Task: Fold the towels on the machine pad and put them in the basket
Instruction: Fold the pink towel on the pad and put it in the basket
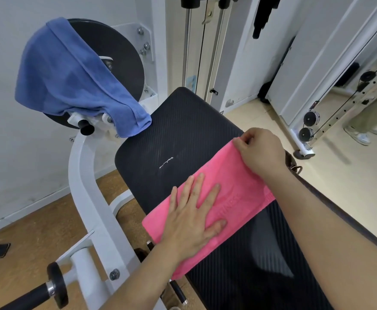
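I am watching for a skewed fold first. The pink terry towel is lying as a long band across the black ribbed padded bench, and its near-left end is hanging past the pad's edge. If the far end is being pulled over while that overhang is dragging, I am judging that the layers will be sliding out of line, or the whole band will be slipping towards the floor. The smooth pad is offering little hold, so the pressing hand is doing most of the anchoring.

The blue terry towel is a second worry. It is hanging loosely over the black round disc of the machine, with one corner just touching the bench, and a knock could be sending it down beside the white steel frame.

The left hand is lying flat on the near half of the pink towel, its fingers straight and spread, pressing and gripping nothing. The right hand is resting at the far-right corner, its fingers curled and apparently pinching the towel's edge there. The towel is lying beneath both hands, stretching between them.

I am not seeing the basket anywhere in view.
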`<state>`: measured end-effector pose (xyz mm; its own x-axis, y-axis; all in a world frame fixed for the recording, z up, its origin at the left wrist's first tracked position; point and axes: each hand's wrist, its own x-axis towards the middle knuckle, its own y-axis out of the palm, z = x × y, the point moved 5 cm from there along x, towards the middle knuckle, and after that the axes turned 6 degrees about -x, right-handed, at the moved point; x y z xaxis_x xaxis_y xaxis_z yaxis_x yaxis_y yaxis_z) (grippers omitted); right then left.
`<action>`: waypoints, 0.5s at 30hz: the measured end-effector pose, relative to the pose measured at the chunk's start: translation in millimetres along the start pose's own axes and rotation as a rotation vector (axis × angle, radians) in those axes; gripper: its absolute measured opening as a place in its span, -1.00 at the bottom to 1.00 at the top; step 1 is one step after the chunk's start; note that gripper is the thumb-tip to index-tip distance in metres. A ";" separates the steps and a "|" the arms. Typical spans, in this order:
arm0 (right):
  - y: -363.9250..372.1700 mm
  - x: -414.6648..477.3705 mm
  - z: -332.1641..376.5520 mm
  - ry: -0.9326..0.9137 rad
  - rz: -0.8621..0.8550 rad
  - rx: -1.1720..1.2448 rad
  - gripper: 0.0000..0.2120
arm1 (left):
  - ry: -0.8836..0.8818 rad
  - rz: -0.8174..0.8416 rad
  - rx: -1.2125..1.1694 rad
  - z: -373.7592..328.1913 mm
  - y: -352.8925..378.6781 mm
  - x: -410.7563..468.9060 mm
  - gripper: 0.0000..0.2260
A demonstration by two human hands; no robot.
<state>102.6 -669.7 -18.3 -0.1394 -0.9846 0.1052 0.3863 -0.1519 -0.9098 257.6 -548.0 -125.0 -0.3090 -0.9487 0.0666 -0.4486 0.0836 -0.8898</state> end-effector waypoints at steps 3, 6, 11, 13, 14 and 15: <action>-14.4 -14.1 15.5 -0.125 -0.169 -0.124 -0.80 | -0.025 0.028 0.008 4.2 5.6 3.6 -0.36; -6.0 -44.3 38.8 -0.192 0.028 0.298 -0.84 | -0.023 0.063 0.015 3.5 5.7 5.0 -0.36; 42.7 -63.4 28.0 0.316 0.553 1.153 -0.67 | -0.028 0.030 0.002 2.9 2.5 4.0 -0.39; 37.1 -53.8 17.4 0.478 0.601 1.476 -0.62 | 0.021 -0.018 0.053 4.1 1.7 -6.9 -0.41; 33.0 -51.6 14.5 0.513 0.635 1.591 -0.58 | 0.047 -0.027 0.083 5.5 4.4 -15.7 -0.42; 30.5 -50.0 12.5 0.530 0.652 1.675 -0.53 | 0.059 -0.027 0.103 8.1 8.7 -25.1 -0.42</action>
<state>132.7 -626.3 -46.3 0.2742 -0.8393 -0.4694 0.8199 -0.0511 0.5702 268.2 -526.0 -138.1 -0.3483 -0.9302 0.1155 -0.3702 0.0233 -0.9286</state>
